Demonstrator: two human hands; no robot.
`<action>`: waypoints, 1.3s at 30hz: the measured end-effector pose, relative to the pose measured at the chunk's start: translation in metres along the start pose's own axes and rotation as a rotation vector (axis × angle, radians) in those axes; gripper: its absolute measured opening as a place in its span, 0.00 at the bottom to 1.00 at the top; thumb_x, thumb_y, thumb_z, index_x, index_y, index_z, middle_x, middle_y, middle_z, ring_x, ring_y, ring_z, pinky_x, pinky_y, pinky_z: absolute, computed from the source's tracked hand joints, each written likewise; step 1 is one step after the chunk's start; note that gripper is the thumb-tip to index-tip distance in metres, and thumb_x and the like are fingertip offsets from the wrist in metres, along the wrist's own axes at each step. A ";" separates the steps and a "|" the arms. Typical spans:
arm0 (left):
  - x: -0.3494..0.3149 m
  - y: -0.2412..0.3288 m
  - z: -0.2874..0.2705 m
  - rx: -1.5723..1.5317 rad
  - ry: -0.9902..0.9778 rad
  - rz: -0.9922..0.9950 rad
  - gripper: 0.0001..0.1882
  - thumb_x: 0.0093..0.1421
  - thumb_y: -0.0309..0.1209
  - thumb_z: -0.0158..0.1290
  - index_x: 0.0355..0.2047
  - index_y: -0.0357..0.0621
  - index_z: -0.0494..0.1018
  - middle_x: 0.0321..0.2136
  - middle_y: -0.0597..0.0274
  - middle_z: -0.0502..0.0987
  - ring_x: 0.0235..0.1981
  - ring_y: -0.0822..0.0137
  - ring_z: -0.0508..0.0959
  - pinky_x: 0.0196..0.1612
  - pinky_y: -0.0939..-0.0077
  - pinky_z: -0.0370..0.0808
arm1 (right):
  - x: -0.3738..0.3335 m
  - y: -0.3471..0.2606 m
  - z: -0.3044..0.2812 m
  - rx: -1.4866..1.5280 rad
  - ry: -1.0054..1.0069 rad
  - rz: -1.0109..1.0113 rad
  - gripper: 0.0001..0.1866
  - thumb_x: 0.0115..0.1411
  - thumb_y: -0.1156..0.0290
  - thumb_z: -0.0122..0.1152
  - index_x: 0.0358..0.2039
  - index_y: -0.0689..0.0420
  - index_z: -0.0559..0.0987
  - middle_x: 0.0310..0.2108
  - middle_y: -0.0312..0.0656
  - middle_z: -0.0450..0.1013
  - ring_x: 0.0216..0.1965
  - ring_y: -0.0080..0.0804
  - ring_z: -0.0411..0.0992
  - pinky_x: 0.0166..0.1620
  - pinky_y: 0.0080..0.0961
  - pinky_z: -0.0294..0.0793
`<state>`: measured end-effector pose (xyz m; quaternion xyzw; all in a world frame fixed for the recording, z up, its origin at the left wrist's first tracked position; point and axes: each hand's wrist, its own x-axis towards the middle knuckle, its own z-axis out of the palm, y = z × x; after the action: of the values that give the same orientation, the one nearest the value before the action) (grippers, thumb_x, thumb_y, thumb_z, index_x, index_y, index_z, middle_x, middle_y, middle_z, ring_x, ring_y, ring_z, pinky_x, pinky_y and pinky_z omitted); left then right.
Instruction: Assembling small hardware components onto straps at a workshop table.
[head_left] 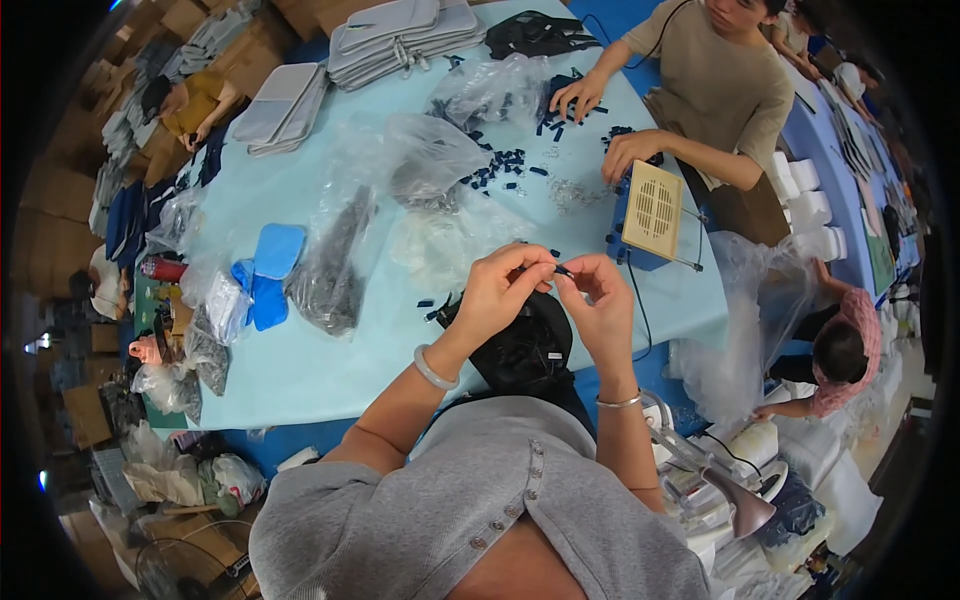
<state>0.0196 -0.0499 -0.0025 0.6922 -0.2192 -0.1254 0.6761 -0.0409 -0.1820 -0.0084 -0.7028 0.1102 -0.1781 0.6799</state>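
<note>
In front of my chest, my left hand (505, 287) and my right hand (600, 308) meet, fingertips pinched together. Between them is a small dark blue piece (563, 270), perhaps a fabric tab; the fingers cover most of it. Beneath my hands, at the near table edge, lies a black fabric item (525, 350) with a small white label. Several similar dark blue pieces (500, 170) are heaped farther off on the table, beside scattered small shiny metal bits (575, 190).
The pale blue table (290, 375) carries clear plastic bags (440, 150), blue pouches (275, 255), stacked grey cases (400, 40) and a blue box with a beige grille (650, 215). A co-worker (725, 80) reaches in from the far right. A lamp (735, 500) stands at my right.
</note>
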 end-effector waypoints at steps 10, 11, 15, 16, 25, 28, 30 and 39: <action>0.002 -0.018 0.034 -0.232 0.027 -0.112 0.05 0.58 0.23 0.49 0.32 0.33 0.72 0.26 0.64 0.74 0.26 0.76 0.75 0.29 0.84 0.74 | -0.003 0.022 -0.022 0.073 0.030 0.049 0.05 0.54 0.77 0.58 0.31 0.63 0.73 0.26 0.35 0.73 0.28 0.17 0.71 0.33 0.14 0.70; 0.002 -0.020 0.037 -0.199 0.054 -0.109 0.05 0.58 0.23 0.49 0.32 0.33 0.72 0.26 0.64 0.74 0.25 0.76 0.75 0.29 0.84 0.74 | -0.003 0.025 -0.022 0.037 0.050 0.012 0.05 0.54 0.76 0.58 0.31 0.62 0.73 0.26 0.35 0.73 0.28 0.17 0.71 0.33 0.14 0.70; 0.005 -0.026 0.051 -0.177 0.048 -0.108 0.05 0.57 0.22 0.49 0.32 0.32 0.72 0.25 0.63 0.75 0.23 0.76 0.75 0.26 0.85 0.72 | -0.003 0.025 -0.034 -0.046 0.062 0.024 0.04 0.55 0.76 0.57 0.30 0.62 0.73 0.25 0.35 0.73 0.26 0.17 0.70 0.30 0.14 0.68; 0.006 -0.027 0.055 -0.192 0.039 -0.113 0.05 0.57 0.22 0.49 0.32 0.32 0.72 0.25 0.63 0.75 0.23 0.76 0.75 0.26 0.85 0.72 | -0.003 0.022 -0.039 -0.068 0.036 0.051 0.04 0.56 0.76 0.56 0.31 0.62 0.72 0.26 0.33 0.71 0.27 0.15 0.67 0.31 0.12 0.67; 0.011 -0.050 0.098 -0.290 -0.026 -0.255 0.06 0.58 0.23 0.49 0.35 0.33 0.71 0.31 0.63 0.74 0.25 0.76 0.75 0.26 0.85 0.72 | 0.001 0.034 -0.086 -0.013 0.029 0.217 0.04 0.56 0.75 0.56 0.31 0.62 0.72 0.24 0.33 0.70 0.27 0.15 0.67 0.31 0.13 0.67; 0.014 -0.057 0.110 -0.373 0.004 -0.269 0.08 0.59 0.24 0.49 0.38 0.34 0.70 0.33 0.63 0.74 0.29 0.76 0.75 0.28 0.85 0.72 | 0.011 0.041 -0.113 -0.171 0.062 0.208 0.04 0.56 0.76 0.56 0.31 0.62 0.73 0.24 0.34 0.71 0.27 0.16 0.67 0.31 0.14 0.67; 0.016 -0.059 0.106 -0.360 0.009 -0.291 0.09 0.59 0.25 0.49 0.39 0.35 0.70 0.34 0.62 0.74 0.31 0.76 0.74 0.29 0.85 0.73 | 0.023 0.051 -0.144 -0.371 0.122 0.171 0.04 0.55 0.76 0.56 0.30 0.63 0.73 0.23 0.36 0.71 0.26 0.17 0.68 0.30 0.15 0.67; 0.010 -0.075 0.074 -0.240 0.015 -0.451 0.09 0.61 0.26 0.47 0.40 0.36 0.71 0.31 0.63 0.75 0.30 0.78 0.74 0.31 0.87 0.70 | 0.099 0.116 -0.264 -1.001 0.084 0.020 0.04 0.53 0.75 0.56 0.28 0.61 0.72 0.23 0.45 0.71 0.25 0.40 0.70 0.29 0.31 0.68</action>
<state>0.0040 -0.1206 -0.0793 0.6393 -0.0375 -0.2929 0.7100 -0.0461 -0.4696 -0.1107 -0.9339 0.2160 -0.1253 0.2560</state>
